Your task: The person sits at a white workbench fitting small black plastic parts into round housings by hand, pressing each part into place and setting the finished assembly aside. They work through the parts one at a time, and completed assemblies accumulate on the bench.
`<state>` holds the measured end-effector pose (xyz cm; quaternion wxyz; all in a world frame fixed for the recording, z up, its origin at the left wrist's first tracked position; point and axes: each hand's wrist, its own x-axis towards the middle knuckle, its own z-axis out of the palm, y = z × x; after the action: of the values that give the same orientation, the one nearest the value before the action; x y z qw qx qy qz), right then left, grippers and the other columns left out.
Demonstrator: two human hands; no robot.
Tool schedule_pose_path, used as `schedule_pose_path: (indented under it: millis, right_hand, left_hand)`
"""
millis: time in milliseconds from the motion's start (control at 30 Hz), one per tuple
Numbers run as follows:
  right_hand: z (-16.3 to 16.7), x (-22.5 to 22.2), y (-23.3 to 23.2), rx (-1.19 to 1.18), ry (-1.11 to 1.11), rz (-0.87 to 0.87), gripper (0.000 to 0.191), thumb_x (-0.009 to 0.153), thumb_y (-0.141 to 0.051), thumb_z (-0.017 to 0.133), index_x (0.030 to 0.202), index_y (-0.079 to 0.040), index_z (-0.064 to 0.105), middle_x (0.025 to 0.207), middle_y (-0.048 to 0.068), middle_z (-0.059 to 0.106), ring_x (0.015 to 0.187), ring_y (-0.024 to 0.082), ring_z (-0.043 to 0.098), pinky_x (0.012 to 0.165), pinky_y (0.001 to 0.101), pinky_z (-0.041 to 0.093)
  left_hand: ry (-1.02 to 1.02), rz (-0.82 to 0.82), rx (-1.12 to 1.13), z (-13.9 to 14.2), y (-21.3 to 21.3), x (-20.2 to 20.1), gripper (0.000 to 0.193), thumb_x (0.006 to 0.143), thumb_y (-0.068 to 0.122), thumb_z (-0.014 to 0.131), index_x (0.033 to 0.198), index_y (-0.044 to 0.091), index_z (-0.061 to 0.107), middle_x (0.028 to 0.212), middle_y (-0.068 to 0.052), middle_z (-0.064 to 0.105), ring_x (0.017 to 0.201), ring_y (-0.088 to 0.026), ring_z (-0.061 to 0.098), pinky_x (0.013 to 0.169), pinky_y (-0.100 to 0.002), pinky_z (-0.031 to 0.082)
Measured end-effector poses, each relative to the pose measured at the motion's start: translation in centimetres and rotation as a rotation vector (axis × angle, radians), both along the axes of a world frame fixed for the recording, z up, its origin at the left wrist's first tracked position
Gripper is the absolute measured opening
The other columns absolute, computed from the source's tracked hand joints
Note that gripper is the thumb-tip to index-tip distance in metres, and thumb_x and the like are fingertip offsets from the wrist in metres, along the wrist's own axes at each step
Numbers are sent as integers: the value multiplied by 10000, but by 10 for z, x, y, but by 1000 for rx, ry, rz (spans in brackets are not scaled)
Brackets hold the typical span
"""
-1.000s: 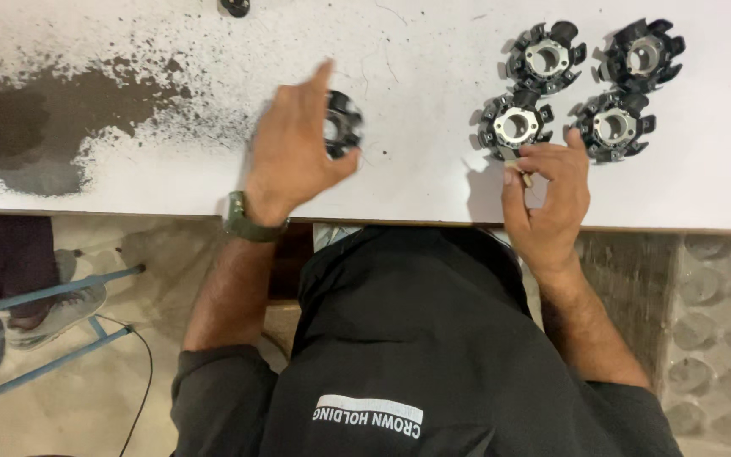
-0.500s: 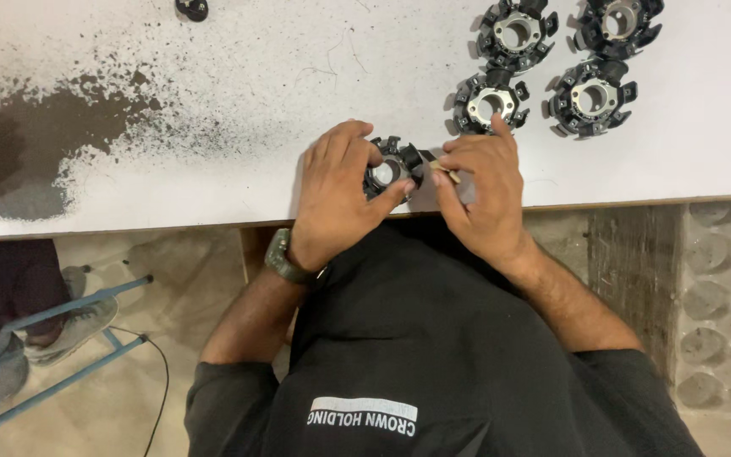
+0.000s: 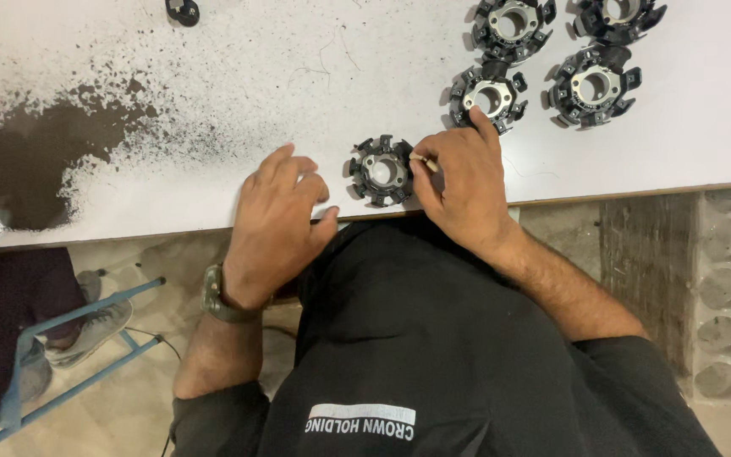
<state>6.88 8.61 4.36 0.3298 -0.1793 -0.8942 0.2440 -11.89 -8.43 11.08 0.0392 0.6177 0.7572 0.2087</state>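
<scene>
White tabletop (image 3: 213,93), stained dark at left, holds the black toothed ring (image 3: 381,171) at centre near its front edge, where the right hand (image 3: 458,182) pinches a small sliver against it, best steadied by the loosely curled, empty left hand (image 3: 277,224).

This looks like a workshop. Many same-looking black round machine parts (image 3: 491,95) lie in a bunch on a white worktop (image 3: 213,76) with a dark, dirty stain (image 3: 35,161).
</scene>
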Motion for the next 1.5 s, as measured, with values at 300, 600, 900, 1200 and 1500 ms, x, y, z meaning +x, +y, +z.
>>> schedule_pose_path:
  millis: [300,600,900,1200,1500]
  right_hand:
    - [-4,6,-10,-39,82,31,281,890,19,746,1119,-59,604,1078,85,674,1086,293,644,1265,567,283]
    - [-10,2,-11,49,43,36,313,892,44,802,1131,-79,642,1061,68,673,1105,266,653,1270,550,277]
    - [-1,1,-12,64,-28,22,294,868,35,802,1100,-93,675,1000,51,647,1036,269,635,1246,533,316]
    - [8,-2,-9,-9,-52,45,244,890,12,788,1076,-87,666,995,65,656,1006,273,639,1222,532,373]
    - [5,-1,-8,-8,-45,39,240,894,11,785,1085,-73,666,1034,84,663,1044,281,636,1204,551,376]
  left_hand:
    - [-179,-63,183,-18,48,25,258,857,133,768,1071,44,656,1385,-173,562,1275,-363,541,1043,-491,458]
    - [-340,62,227,-51,44,26,141,900,97,760,1024,61,701,1371,-121,599,1193,-320,574,1014,-441,473]
    - [-255,69,274,-54,42,28,151,843,89,785,971,89,705,1362,-94,591,1294,-301,536,1072,-467,430]
    - [-294,93,288,-57,50,32,107,899,129,773,947,91,685,1368,-81,602,1271,-290,544,1054,-477,415]
    - [-266,122,311,-69,56,34,125,827,71,725,864,66,605,1289,-79,616,1210,-274,561,1035,-473,390]
